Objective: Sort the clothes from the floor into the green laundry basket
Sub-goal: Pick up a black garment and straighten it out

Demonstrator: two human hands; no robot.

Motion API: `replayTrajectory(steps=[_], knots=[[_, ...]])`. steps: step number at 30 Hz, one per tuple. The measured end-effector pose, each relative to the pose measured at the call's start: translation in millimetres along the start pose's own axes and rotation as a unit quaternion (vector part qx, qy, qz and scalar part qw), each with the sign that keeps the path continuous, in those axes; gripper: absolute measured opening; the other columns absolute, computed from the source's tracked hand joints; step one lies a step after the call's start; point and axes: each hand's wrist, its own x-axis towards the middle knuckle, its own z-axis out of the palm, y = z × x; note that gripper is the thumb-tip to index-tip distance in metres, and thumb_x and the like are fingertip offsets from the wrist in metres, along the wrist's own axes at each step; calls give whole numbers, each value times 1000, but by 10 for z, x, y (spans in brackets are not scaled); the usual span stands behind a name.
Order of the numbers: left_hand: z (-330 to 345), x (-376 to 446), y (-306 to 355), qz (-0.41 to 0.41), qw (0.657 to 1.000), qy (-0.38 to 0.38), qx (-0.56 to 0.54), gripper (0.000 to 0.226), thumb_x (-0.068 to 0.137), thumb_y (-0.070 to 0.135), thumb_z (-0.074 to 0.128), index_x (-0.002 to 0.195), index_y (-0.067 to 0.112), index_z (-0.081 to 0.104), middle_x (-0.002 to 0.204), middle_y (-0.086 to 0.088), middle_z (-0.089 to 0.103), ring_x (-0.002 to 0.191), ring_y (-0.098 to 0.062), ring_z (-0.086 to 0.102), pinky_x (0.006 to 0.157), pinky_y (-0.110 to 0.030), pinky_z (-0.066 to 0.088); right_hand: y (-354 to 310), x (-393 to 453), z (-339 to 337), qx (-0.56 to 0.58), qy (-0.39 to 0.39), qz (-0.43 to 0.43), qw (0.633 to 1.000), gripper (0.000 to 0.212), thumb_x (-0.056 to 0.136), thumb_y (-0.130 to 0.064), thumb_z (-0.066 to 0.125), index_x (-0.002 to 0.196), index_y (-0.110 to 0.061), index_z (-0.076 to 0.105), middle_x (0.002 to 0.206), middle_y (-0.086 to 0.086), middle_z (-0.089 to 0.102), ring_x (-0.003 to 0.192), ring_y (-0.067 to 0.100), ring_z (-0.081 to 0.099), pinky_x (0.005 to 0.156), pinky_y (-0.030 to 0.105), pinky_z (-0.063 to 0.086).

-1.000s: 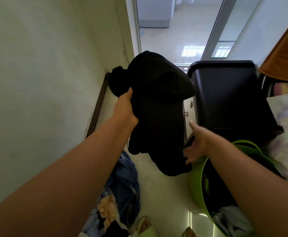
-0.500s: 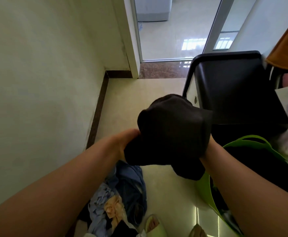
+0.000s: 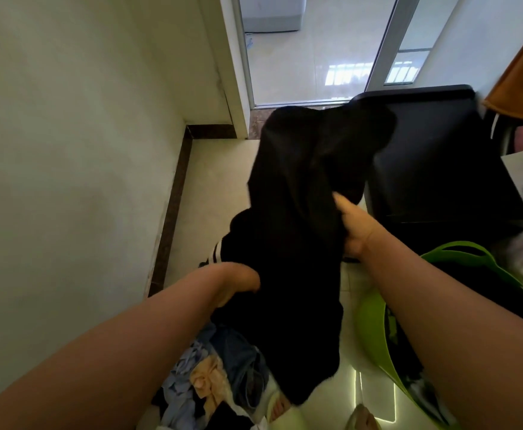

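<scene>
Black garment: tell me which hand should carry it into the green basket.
Right, probably. The right hand grips the black garment on the side nearest the green basket, which sits below that arm. The left hand holds the far side, above the floor pile.

- A black garment (image 3: 300, 243), held up by both hands, hangs over the middle of the floor and blocks the way across it.
- The wall (image 3: 67, 150) shuts off the left side.
- A heap of clothes (image 3: 210, 377) fills the floor below the left arm.
- A black bin (image 3: 434, 156) stands on the right, with the green basket (image 3: 375, 330) just in front of it.
- Bare floor (image 3: 213, 181) lies open between wall and garment, up to the doorway (image 3: 310, 51).
</scene>
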Motion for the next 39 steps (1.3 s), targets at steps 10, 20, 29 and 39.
replayTrajectory(steps=[10, 20, 29, 39], knots=[[-217, 383, 300, 137, 881, 100, -442, 44, 105, 19, 32, 144, 0, 36, 148, -18, 40, 136, -35, 39, 104, -41, 37, 203, -41, 58, -285, 66, -41, 955, 7, 92, -11, 58, 91, -18, 57, 97, 7, 62, 100, 29, 59, 97, 44, 50], [853, 381, 1048, 92, 925, 17, -368, 47, 96, 46, 50, 118, 5, 59, 101, -15, 66, 86, -36, 65, 58, -39, 54, 81, -743, -950, -179, 197, -74, 961, 29, 96, -4, 53, 125, -7, 55, 111, 10, 61, 95, 22, 58, 92, 40, 49], [2687, 649, 1664, 93, 942, -104, -304, 51, 94, 49, 53, 128, 11, 58, 120, -10, 64, 105, -30, 63, 85, -42, 56, 11, -1802, -2448, -209, 335, -78, 915, 28, 101, -12, 43, 129, -13, 48, 113, 4, 58, 88, 11, 53, 72, 9, 41], [3354, 1395, 1521, 118, 968, 32, -219, 81, 84, 75, 29, 150, 28, 21, 150, -10, 37, 132, -36, 42, 108, -52, 37, 1026, -1512, -3474, -337, 373, 137, 853, 44, 101, -12, 36, 145, -7, 35, 149, 14, 38, 138, 30, 35, 113, 33, 28]])
